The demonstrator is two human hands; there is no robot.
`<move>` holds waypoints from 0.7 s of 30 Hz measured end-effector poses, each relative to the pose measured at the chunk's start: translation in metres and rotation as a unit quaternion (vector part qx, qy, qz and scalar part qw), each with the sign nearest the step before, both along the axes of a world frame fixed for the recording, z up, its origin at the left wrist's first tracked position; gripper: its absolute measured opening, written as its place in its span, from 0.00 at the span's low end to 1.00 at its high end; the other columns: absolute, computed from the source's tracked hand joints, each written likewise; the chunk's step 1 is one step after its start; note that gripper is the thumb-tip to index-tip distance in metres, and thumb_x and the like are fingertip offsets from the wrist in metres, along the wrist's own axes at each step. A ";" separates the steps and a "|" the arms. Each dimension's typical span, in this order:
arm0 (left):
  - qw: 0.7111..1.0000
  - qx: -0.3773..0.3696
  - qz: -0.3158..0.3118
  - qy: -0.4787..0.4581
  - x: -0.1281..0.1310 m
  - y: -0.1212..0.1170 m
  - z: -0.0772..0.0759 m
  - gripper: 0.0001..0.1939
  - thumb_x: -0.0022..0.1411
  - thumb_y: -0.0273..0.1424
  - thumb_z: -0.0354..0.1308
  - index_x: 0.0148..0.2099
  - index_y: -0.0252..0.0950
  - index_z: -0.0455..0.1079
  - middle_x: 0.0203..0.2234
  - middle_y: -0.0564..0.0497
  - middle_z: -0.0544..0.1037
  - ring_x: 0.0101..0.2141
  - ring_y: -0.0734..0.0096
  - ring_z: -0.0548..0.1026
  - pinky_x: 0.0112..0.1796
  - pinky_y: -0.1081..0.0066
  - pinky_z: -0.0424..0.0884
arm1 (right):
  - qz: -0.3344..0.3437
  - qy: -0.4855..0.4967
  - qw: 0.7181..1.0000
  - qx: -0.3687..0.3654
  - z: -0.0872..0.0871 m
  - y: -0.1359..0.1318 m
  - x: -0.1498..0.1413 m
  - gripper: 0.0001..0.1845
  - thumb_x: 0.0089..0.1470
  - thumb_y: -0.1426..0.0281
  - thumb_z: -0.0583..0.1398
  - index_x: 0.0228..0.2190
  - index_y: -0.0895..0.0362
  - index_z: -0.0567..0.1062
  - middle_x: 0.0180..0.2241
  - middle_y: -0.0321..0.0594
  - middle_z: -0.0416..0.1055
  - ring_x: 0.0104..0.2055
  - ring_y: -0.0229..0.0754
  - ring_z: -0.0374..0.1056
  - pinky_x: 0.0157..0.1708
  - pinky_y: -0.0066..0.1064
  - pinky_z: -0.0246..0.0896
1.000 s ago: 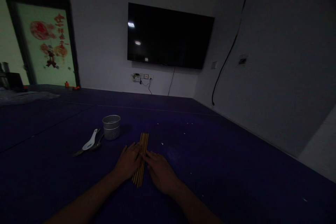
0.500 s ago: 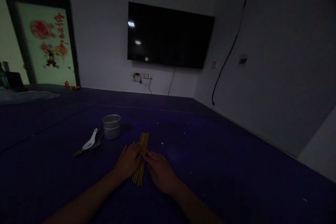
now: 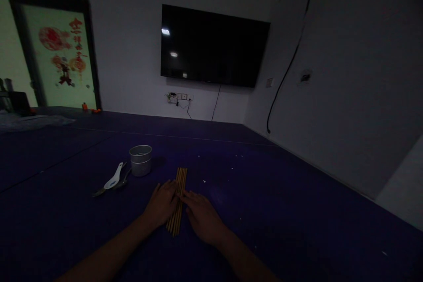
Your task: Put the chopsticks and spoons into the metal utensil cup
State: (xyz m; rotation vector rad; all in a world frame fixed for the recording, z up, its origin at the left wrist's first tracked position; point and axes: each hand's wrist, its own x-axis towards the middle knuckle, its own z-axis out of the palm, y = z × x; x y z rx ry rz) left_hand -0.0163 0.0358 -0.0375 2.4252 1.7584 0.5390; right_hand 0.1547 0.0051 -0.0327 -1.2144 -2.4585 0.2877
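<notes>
A bundle of several wooden chopsticks lies lengthwise on the dark purple mat, pointing away from me. My left hand lies flat against the bundle's left side, fingers stretched out and touching it. My right hand rests flat on the mat against the bundle's right side, fingers extended toward the sticks. Neither hand is closed around anything. The room is dim.
A small metal cup stands to the left beyond the chopsticks. A white spoon and a metal spoon lie beside it. A wall-mounted television and a white wall with a dangling cable border the mat.
</notes>
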 end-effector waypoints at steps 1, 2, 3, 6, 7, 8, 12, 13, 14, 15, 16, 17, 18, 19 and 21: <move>1.000 0.000 -0.001 0.001 0.000 -0.001 0.000 0.24 0.64 0.32 0.39 0.60 0.36 0.59 0.58 0.44 0.64 0.60 0.61 0.57 0.59 0.52 0.49 | 0.001 0.001 1.000 -0.001 0.000 0.000 0.000 0.27 0.58 0.75 0.47 0.58 0.51 0.59 0.60 0.40 0.56 0.62 0.45 0.50 0.58 0.46 0.47; 1.000 0.001 -0.001 0.003 0.000 -0.001 0.001 0.24 0.64 0.32 0.39 0.60 0.36 0.59 0.58 0.44 0.64 0.60 0.61 0.57 0.59 0.51 0.48 | 0.000 0.001 1.000 -0.001 -0.001 0.001 0.000 0.27 0.58 0.75 0.47 0.58 0.51 0.59 0.60 0.40 0.56 0.62 0.45 0.50 0.58 0.46 0.47; 1.000 0.001 -0.001 0.006 0.001 -0.002 0.001 0.24 0.64 0.32 0.39 0.60 0.36 0.59 0.58 0.44 0.64 0.60 0.61 0.57 0.58 0.51 0.48 | 0.000 0.001 1.000 -0.001 -0.001 0.001 0.000 0.27 0.57 0.75 0.48 0.58 0.51 0.59 0.60 0.39 0.55 0.62 0.46 0.50 0.58 0.47 0.47; 1.000 -0.001 0.003 0.011 0.002 -0.003 0.002 0.24 0.64 0.31 0.38 0.60 0.36 0.59 0.58 0.44 0.64 0.60 0.61 0.57 0.58 0.51 0.48 | 0.001 -0.001 1.000 -0.002 -0.002 0.003 0.001 0.27 0.57 0.76 0.48 0.58 0.52 0.59 0.61 0.40 0.55 0.62 0.46 0.50 0.58 0.47 0.47; 1.000 -0.003 0.005 0.012 0.002 -0.003 0.003 0.24 0.64 0.31 0.38 0.60 0.35 0.59 0.59 0.44 0.63 0.60 0.61 0.57 0.58 0.51 0.48 | 0.002 -0.001 1.000 -0.002 -0.002 0.003 0.001 0.27 0.57 0.76 0.48 0.58 0.52 0.60 0.61 0.40 0.54 0.62 0.46 0.50 0.58 0.46 0.47; 1.000 -0.005 0.007 0.013 0.003 -0.004 0.003 0.24 0.64 0.31 0.38 0.60 0.34 0.59 0.59 0.43 0.63 0.60 0.60 0.57 0.58 0.51 0.49 | 0.002 -0.001 1.000 -0.001 -0.002 0.003 0.001 0.27 0.57 0.75 0.48 0.58 0.53 0.60 0.61 0.40 0.54 0.62 0.46 0.50 0.58 0.46 0.47; 1.000 -0.002 0.011 0.012 0.003 -0.004 0.003 0.24 0.64 0.32 0.38 0.60 0.35 0.59 0.59 0.43 0.63 0.60 0.60 0.56 0.58 0.50 0.49 | 0.008 -0.001 1.000 0.000 -0.002 0.003 0.002 0.27 0.58 0.75 0.48 0.59 0.52 0.59 0.61 0.38 0.54 0.62 0.45 0.49 0.59 0.45 0.46; 1.000 -0.002 0.011 0.012 0.003 -0.004 0.003 0.24 0.64 0.32 0.39 0.60 0.36 0.59 0.58 0.43 0.63 0.60 0.60 0.56 0.58 0.50 0.49 | 0.010 -0.002 1.000 -0.001 -0.002 0.003 0.002 0.27 0.58 0.75 0.48 0.59 0.52 0.58 0.61 0.38 0.53 0.62 0.45 0.49 0.59 0.45 0.46; 1.000 -0.003 0.010 0.012 0.003 -0.004 0.003 0.24 0.64 0.32 0.38 0.60 0.35 0.59 0.58 0.43 0.63 0.60 0.60 0.56 0.58 0.51 0.50 | 0.010 -0.002 1.000 -0.001 -0.002 0.003 0.002 0.27 0.58 0.75 0.48 0.59 0.52 0.58 0.61 0.38 0.53 0.62 0.45 0.49 0.59 0.45 0.45; 1.000 -0.004 0.009 0.011 0.003 -0.004 0.002 0.24 0.64 0.31 0.38 0.60 0.35 0.59 0.59 0.43 0.63 0.60 0.60 0.56 0.58 0.51 0.50 | 0.009 -0.003 1.000 -0.002 -0.002 0.003 0.002 0.27 0.58 0.75 0.48 0.59 0.52 0.58 0.61 0.39 0.53 0.62 0.45 0.49 0.59 0.45 0.45; 1.000 -0.005 0.008 0.011 0.002 -0.003 0.002 0.24 0.64 0.31 0.38 0.60 0.35 0.59 0.59 0.43 0.63 0.61 0.60 0.56 0.58 0.51 0.50 | 0.008 -0.002 1.000 -0.001 -0.003 0.003 0.002 0.27 0.58 0.75 0.48 0.59 0.52 0.58 0.61 0.39 0.54 0.62 0.45 0.49 0.59 0.46 0.46; 1.000 -0.005 0.008 0.010 0.002 -0.003 0.002 0.24 0.64 0.31 0.38 0.60 0.34 0.58 0.59 0.43 0.63 0.60 0.59 0.56 0.58 0.51 0.50 | 0.007 -0.001 1.000 -0.001 -0.003 0.002 0.002 0.28 0.58 0.75 0.48 0.59 0.51 0.58 0.61 0.38 0.54 0.62 0.46 0.49 0.59 0.46 0.46; 1.000 -0.006 0.008 0.010 0.002 -0.003 0.002 0.24 0.64 0.31 0.38 0.61 0.34 0.58 0.59 0.43 0.63 0.60 0.59 0.56 0.58 0.51 0.50 | 0.006 0.000 1.000 -0.001 -0.003 0.002 0.001 0.28 0.58 0.75 0.48 0.59 0.51 0.57 0.61 0.38 0.54 0.62 0.46 0.49 0.59 0.46 0.46; 1.000 -0.006 0.009 0.010 0.002 -0.003 0.002 0.25 0.64 0.32 0.38 0.61 0.34 0.58 0.59 0.43 0.62 0.60 0.59 0.56 0.58 0.51 0.50 | 0.006 0.001 1.000 0.000 -0.002 0.002 0.001 0.28 0.58 0.75 0.48 0.59 0.50 0.57 0.61 0.38 0.54 0.62 0.46 0.49 0.59 0.46 0.46; 1.000 -0.006 0.011 0.010 0.002 -0.004 0.002 0.25 0.64 0.32 0.37 0.61 0.34 0.57 0.59 0.43 0.63 0.60 0.59 0.57 0.58 0.51 0.49 | 0.004 0.001 1.000 -0.001 -0.002 0.001 0.001 0.28 0.58 0.75 0.47 0.59 0.51 0.58 0.61 0.39 0.54 0.62 0.46 0.49 0.59 0.46 0.46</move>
